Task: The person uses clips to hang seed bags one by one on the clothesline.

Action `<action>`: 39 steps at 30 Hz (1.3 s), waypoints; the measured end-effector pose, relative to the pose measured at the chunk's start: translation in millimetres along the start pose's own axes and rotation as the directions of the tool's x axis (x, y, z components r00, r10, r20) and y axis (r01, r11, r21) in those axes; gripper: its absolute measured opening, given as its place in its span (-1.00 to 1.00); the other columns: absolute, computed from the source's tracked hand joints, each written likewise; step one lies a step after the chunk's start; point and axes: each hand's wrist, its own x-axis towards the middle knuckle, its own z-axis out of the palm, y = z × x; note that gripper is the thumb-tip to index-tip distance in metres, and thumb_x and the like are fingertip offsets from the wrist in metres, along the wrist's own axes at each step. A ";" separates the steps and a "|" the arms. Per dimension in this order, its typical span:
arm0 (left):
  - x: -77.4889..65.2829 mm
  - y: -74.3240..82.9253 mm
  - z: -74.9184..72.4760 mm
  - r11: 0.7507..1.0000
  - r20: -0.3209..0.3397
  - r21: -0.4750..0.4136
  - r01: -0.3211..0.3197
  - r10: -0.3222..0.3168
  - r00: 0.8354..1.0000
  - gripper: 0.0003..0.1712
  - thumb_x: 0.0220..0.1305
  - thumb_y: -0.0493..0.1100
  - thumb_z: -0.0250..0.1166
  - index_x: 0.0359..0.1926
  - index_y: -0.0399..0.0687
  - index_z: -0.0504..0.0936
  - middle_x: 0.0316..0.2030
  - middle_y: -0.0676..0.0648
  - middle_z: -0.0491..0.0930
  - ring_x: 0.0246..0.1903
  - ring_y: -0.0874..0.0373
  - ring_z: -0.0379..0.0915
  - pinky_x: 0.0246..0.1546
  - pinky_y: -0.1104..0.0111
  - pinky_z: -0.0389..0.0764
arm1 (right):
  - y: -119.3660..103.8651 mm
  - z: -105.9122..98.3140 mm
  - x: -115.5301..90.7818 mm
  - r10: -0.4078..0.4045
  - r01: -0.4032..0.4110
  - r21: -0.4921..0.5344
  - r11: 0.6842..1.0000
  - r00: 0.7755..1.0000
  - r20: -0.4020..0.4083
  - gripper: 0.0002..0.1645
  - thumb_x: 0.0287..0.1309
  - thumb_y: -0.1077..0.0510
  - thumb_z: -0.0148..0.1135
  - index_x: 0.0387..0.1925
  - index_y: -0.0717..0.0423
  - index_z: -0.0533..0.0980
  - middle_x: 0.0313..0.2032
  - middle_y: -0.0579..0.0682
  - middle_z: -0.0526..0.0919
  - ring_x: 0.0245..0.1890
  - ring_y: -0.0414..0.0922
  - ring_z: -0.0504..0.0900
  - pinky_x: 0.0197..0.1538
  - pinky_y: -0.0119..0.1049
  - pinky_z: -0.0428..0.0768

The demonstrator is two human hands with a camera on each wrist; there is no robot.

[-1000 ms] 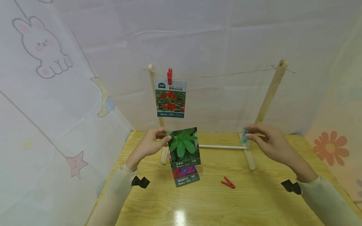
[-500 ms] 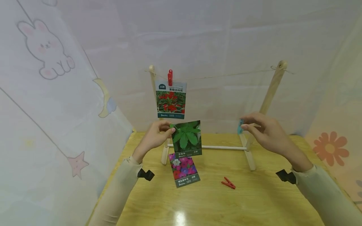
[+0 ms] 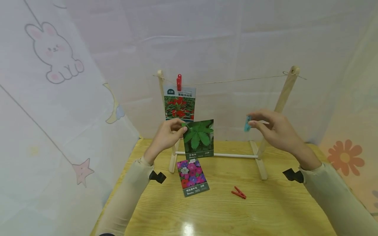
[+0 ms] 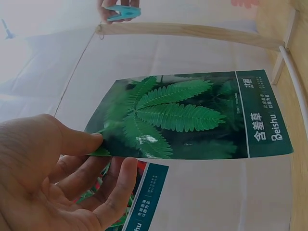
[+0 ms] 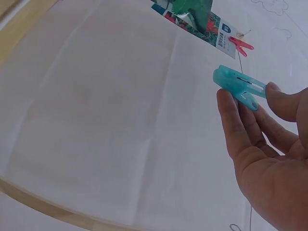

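My left hand [image 3: 167, 136] pinches a green-leaf seed packet [image 3: 199, 139] by its upper left edge, thumb in front. That packet is raised above the table and covers the bottom of the red-flower seed packet [image 3: 179, 106], which hangs from the string [image 3: 236, 80] by a red clothespin [image 3: 179, 82]. Between thumb and fingers, my right hand [image 3: 274, 131] holds a blue clothespin [image 5: 236, 84], below the string and apart from it. A pink-and-purple flower seed packet [image 3: 193, 178] lies on the table, its top edge close under the held packet in the head view.
The string is tied between two wooden posts [image 3: 284, 91], joined low down by a white rod [image 3: 236, 155]. Another red clothespin [image 3: 238, 192] lies on the wooden table [image 3: 224, 216]. Printed curtains [image 3: 73, 124] enclose the sides and back.
Both hands have risen and come closer together, carrying the green-leaf packet and the blue clothespin. The pink-and-purple packet on the table is now uncovered.
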 end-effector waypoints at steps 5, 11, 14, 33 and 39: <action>5.9 5.9 3.1 1.000 -0.025 -0.013 -0.009 0.009 1.000 -0.72 0.60 -0.15 0.25 0.19 -0.16 0.68 -0.03 -0.20 0.79 -0.15 -0.04 0.79 -0.15 0.18 0.81 | -1.3 -2.8 7.5 -0.006 0.006 0.000 1.000 1.000 -0.017 -0.66 0.43 0.44 0.26 0.17 0.26 0.65 -0.02 0.17 0.77 -0.01 -0.47 0.68 0.02 -0.67 0.63; 12.3 12.6 4.5 0.999 -0.033 -0.024 -0.023 0.022 0.999 -0.71 0.63 -0.17 0.21 0.21 -0.16 0.67 0.02 -0.21 0.75 -0.08 -0.08 0.78 -0.13 0.21 0.82 | -5.8 -5.0 15.8 0.004 -0.004 -0.001 1.000 1.000 -0.017 -0.67 0.46 0.43 0.23 0.19 0.29 0.63 0.02 0.22 0.74 0.03 -0.50 0.65 0.07 -0.67 0.61; 16.0 15.2 4.6 0.999 -0.033 -0.026 -0.033 0.033 0.999 -0.71 0.63 -0.17 0.21 0.22 -0.18 0.66 0.04 -0.22 0.75 -0.09 -0.08 0.78 -0.13 0.20 0.82 | -9.8 -6.2 21.3 0.024 -0.024 -0.003 1.000 0.999 -0.025 -0.68 0.47 0.41 0.23 0.19 0.30 0.63 0.02 0.24 0.75 0.02 -0.55 0.64 0.06 -0.67 0.62; 40.8 36.4 15.2 0.994 -0.065 0.003 -0.111 0.111 0.992 -0.71 0.62 -0.18 0.23 0.22 -0.17 0.68 -0.05 -0.18 0.79 -0.21 -0.02 0.77 -0.22 0.25 0.79 | -20.7 -11.6 52.1 0.011 -0.012 -0.016 1.000 0.999 -0.053 -0.69 0.52 0.33 0.22 0.19 0.34 0.63 0.00 0.25 0.74 -0.03 -0.54 0.65 0.08 -0.68 0.60; 46.1 38.3 15.1 0.993 -0.071 0.026 -0.119 0.121 0.990 -0.71 0.62 -0.18 0.22 0.21 -0.17 0.68 -0.12 -0.16 0.80 -0.32 -0.06 0.75 -0.30 0.23 0.73 | -21.7 -12.3 60.1 0.036 -0.037 -0.025 0.999 0.998 -0.050 -0.68 0.54 0.31 0.21 0.22 0.32 0.61 0.08 0.28 0.72 -0.10 -0.56 0.64 0.06 -0.70 0.59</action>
